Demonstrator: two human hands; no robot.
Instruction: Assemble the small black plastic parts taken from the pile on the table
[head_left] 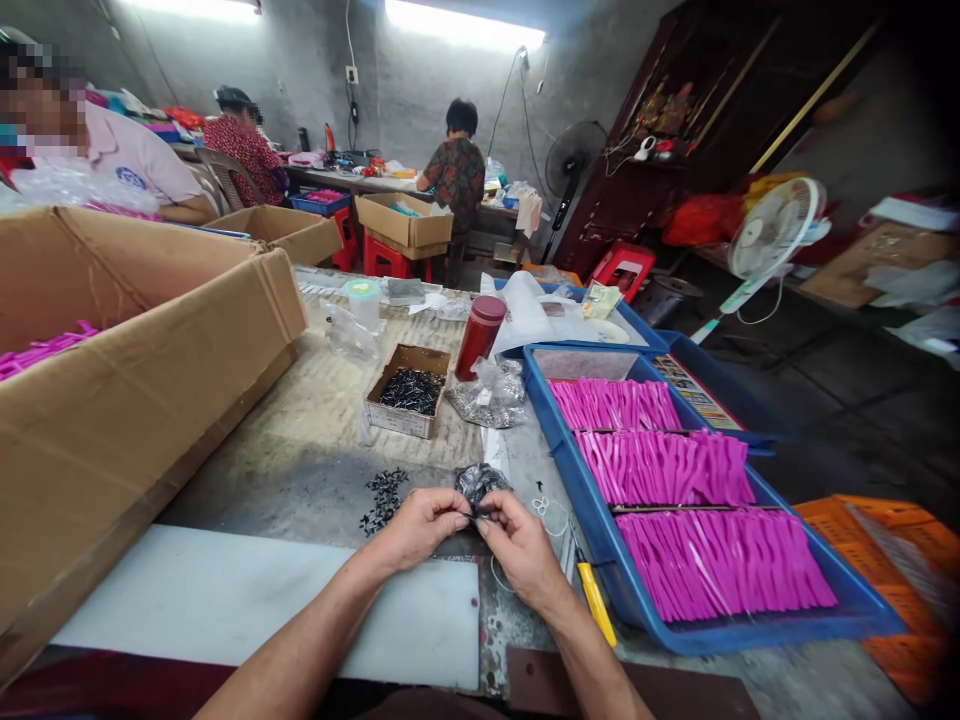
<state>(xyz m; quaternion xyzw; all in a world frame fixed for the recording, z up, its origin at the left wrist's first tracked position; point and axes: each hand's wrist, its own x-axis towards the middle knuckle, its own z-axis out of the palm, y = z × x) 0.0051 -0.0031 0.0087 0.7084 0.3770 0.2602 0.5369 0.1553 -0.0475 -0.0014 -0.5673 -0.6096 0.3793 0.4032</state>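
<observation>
My left hand [429, 522] and my right hand [516, 535] meet above the near part of the table, thumbs and fingertips pinched together. Something small and dark shows between the fingertips, too hidden to name. Right behind them lies a crumpled black plastic bag [480, 482]; whether the fingers touch it I cannot tell. Left of my left hand is a loose pile of small black parts [384, 500]. A cardboard box [401, 425] farther back holds many more black pieces [412, 390]. Beside my right hand are white elastic-looking loops [551, 515] and a yellow-handled tool [596, 605].
On the right, a blue tray [551, 430] holds rows of magenta plastic pieces [720, 565]. A large cardboard box [142, 420] stands at left. A white board [277, 600] lies in front. Behind stands a red cylindrical container [480, 335]. Other people sit farther back.
</observation>
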